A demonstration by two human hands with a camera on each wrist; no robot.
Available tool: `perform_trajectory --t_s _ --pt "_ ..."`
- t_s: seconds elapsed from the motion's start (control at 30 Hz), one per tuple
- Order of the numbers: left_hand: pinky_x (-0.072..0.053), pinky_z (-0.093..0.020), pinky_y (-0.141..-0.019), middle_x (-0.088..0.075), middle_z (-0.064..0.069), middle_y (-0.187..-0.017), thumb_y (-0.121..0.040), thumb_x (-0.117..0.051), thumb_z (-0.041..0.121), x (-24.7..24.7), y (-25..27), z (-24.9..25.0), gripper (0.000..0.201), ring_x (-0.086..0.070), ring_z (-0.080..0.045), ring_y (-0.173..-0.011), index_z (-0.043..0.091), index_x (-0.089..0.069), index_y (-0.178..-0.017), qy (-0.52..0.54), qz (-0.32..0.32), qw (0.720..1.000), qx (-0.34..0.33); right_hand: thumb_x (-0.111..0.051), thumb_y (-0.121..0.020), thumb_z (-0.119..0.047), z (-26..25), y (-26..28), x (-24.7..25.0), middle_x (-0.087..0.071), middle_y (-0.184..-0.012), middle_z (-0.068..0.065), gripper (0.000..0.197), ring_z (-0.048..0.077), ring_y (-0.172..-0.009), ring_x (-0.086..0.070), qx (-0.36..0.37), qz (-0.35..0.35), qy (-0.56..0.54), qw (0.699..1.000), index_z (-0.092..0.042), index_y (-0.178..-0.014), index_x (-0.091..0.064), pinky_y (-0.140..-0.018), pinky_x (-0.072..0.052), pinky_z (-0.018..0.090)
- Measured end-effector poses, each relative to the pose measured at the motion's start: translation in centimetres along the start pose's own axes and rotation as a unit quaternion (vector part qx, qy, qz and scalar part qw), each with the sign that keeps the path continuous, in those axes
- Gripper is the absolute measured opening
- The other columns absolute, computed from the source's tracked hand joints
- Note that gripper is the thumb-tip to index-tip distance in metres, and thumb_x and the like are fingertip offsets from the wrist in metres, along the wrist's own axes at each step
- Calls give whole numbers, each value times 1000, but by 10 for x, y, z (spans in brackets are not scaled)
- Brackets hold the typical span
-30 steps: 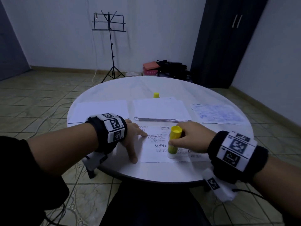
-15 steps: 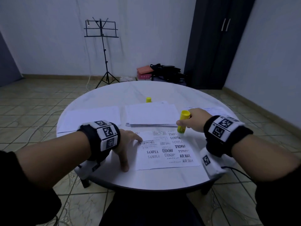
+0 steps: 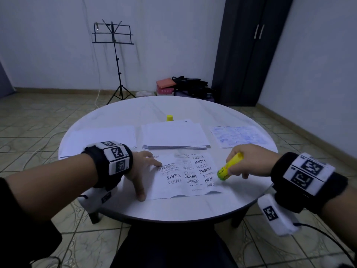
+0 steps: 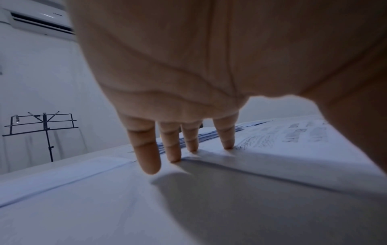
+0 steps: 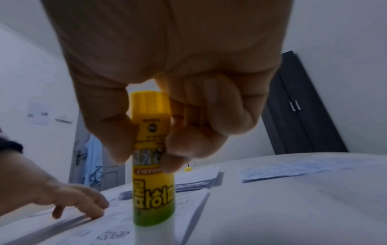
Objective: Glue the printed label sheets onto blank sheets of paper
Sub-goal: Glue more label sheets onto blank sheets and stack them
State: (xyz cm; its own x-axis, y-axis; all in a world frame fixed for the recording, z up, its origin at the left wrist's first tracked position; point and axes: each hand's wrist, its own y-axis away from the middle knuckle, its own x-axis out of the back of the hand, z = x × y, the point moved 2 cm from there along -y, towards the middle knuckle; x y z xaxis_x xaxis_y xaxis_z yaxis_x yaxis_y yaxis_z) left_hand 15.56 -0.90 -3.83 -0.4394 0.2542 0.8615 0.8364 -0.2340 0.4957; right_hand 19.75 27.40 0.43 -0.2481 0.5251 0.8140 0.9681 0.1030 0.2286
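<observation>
where the round white table [image 3: 173, 207] meets the person's lap, one label sheet [image 3: 185, 176] lies at the near edge, white with black print reading sample, amended, fragile and air mail, the print showing mirrored as if through the paper. three more lots of paper lie behind it: a blank sheet [image 3: 104, 136] at left, a stack [image 3: 173, 134] in the middle, a faintly printed sheet [image 3: 239, 135] at right. the left hand [image 3: 140, 171] lies spread wide, straight fingertips pressing the label sheet's left edge. the right hand [image 3: 249, 161] grips one glue stick [image 3: 229, 167], yellow with a green band, tilted, its white tip down at the sheet's right edge. half a second ago the stick stood upright at the sheet's far right corner; it has come nearer. one yellow cap [image 3: 169, 118] stands behind the stack.
</observation>
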Motion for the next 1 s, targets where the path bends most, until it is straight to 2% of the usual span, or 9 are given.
perform_trajectory --t_s 0.13,0.23,0.33,0.5,0.63,0.7,0.8,0.93,1.0 --pt "-20 -39 -117 4 4 -157 -58 -86 52 -2 -2 -3 117 -14 -20 -146 42 -12 -148 19 -7 1000 2 -73 -63 -19 11 -7 5 -59 -75 -1 37 11 -60 -49 -50 57 -35 997 -17 -94 -53 -53 -32 21" --pt "-21 -36 -117 -3 5 -157 -61 -86 46 -2 -1 -3 115 -16 -17 -145 38 -13 -150 43 -13 999 -6 -64 -59 -33 15 -19 3 -52 -86 -2 38 11 -67 -44 -78 76 -95 989 -25 -95 -55 -56 -29 23" --pt "-20 -34 -117 -6 6 -157 -62 -86 45 -4 -2 -3 116 -15 -16 -145 36 -12 -151 53 -15 998 -7 -58 -84 -26 15 -28 6 -47 -83 2 12 13 -65 -39 -87 94 -120 985 -19 -76 -52 -57 -26 24" --pt "-15 -36 -119 2 9 -158 -57 -83 59 -6 -5 -9 124 -6 -13 -147 38 -5 -151 33 -31 999 -16 -62 -88 -18 28 -33 15 -52 -82 4 9 15 -68 -46 -98 138 -169 971 -14 -94 -56 -54 -27 23" --pt "-8 -41 -120 3 7 -159 -13 -49 98 -5 -2 -7 157 -3 -18 -148 37 -4 -151 2 -35 999 -33 -68 -80 -8 35 -39 14 -58 -90 8 21 21 -78 -53 -127 140 -133 973 -12 -98 -57 -56 -35 24" --pt "-10 -41 -119 1 7 -159 -27 -57 94 -6 -4 -5 142 -7 -18 -147 39 -11 -150 20 -17 999 -32 -69 -77 -5 35 -44 10 -59 -85 9 20 24 -79 -55 -149 120 -115 975 -9 -94 -58 -62 -40 26" --pt "-16 -38 -118 -4 5 -159 -65 -77 61 -7 -2 -3 102 -13 -18 -146 41 -21 -147 54 26 998 -35 -72 -76 -8 30 -49 5 -63 -90 11 23 25 -83 -60 -172 93 -75 978 -7 -96 -60 -68 -46 30" --pt "-19 -33 -116 -17 6 -156 -67 -80 52 -6 -1 -3 102 -20 -17 -143 36 -20 -149 71 42 996 -43 -75 -74 -10 24 -52 0 -59 -86 9 26 21 -65 -52 -182 82 -47 979 -10 -93 -59 -66 -43 27" --pt "-19 -32 -116 -16 6 -157 -66 -80 52 -8 -2 -5 108 -20 -15 -144 32 -15 -150 80 51 995 -40 -75 -72 -14 22 -51 -1 -59 -82 8 27 23 -68 -54 -193 75 -15 978 -9 -94 -60 -69 -45 28"
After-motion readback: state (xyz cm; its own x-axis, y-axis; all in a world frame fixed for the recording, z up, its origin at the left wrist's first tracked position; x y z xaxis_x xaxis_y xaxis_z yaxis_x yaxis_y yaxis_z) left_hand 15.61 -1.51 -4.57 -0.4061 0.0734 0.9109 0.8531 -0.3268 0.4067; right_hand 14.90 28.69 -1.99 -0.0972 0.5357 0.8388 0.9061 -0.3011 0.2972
